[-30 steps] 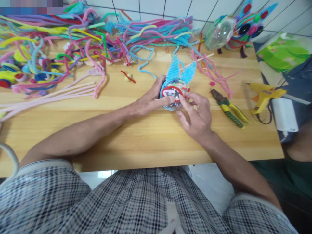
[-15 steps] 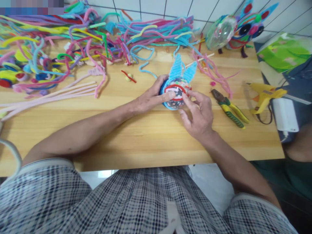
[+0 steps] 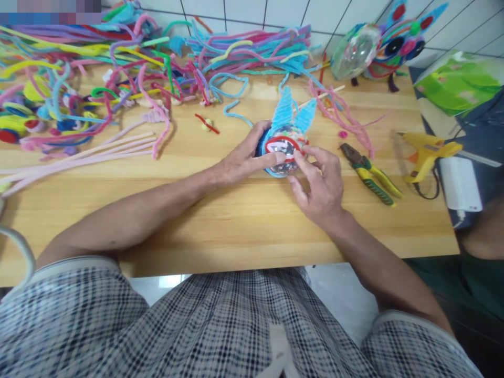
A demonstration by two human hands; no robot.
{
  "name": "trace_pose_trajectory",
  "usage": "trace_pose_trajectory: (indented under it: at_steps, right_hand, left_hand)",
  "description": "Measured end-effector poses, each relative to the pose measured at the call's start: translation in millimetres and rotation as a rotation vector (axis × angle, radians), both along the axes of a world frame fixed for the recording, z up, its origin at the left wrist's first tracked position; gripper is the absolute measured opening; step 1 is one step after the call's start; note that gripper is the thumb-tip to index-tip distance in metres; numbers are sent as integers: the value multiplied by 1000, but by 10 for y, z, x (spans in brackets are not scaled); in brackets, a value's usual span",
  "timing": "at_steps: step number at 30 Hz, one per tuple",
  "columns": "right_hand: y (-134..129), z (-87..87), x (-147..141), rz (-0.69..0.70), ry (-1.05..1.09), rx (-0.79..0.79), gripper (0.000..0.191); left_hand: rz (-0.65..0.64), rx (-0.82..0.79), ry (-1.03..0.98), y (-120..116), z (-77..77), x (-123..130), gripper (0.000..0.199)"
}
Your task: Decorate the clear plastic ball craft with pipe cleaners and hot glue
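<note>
A round, clear craft piece (image 3: 286, 135) with two pointed blue ears, a blue rim and a red outline around a pale pink strip is held above the wooden table. My left hand (image 3: 252, 156) wraps its left side, the index finger lying across the front. At the right of the piece, my right hand (image 3: 321, 181) presses the red outline with bent fingertips. Pliers (image 3: 368, 173) with yellow and green handles lie to the right of that hand. Loose pink strands (image 3: 348, 123) and a small pink ball (image 3: 343, 135) are on the table behind them.
Many coloured fuzzy stems (image 3: 252, 50) cover the back and left of the wooden table (image 3: 236, 226). A yellow glue gun (image 3: 427, 152) and a white device (image 3: 460, 184) are at the right. A finished-looking eared figure (image 3: 403, 44) stands at the back. Another person's arm (image 3: 486, 231) shows at right.
</note>
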State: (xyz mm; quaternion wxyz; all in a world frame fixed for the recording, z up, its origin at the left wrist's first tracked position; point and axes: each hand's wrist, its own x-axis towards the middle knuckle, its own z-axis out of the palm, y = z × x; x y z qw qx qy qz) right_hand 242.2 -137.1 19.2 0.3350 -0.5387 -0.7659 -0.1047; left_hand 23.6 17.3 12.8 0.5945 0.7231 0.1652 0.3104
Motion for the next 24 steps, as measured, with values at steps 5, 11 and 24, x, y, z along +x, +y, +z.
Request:
trace_pose_trajectory:
  at_steps: [5,11,24]
  right_hand:
    - [-3,-1,-11,3,-5,21,65]
    - [0,6,-31,28,0,77,65]
    - [-42,39,-31,23,9,31,61]
  left_hand:
    - [-13,-38,28,-13,13,33,97]
    - [29,-26,42,-71,-36,93,105]
    - [23,-50,36,-70,-4,105,102]
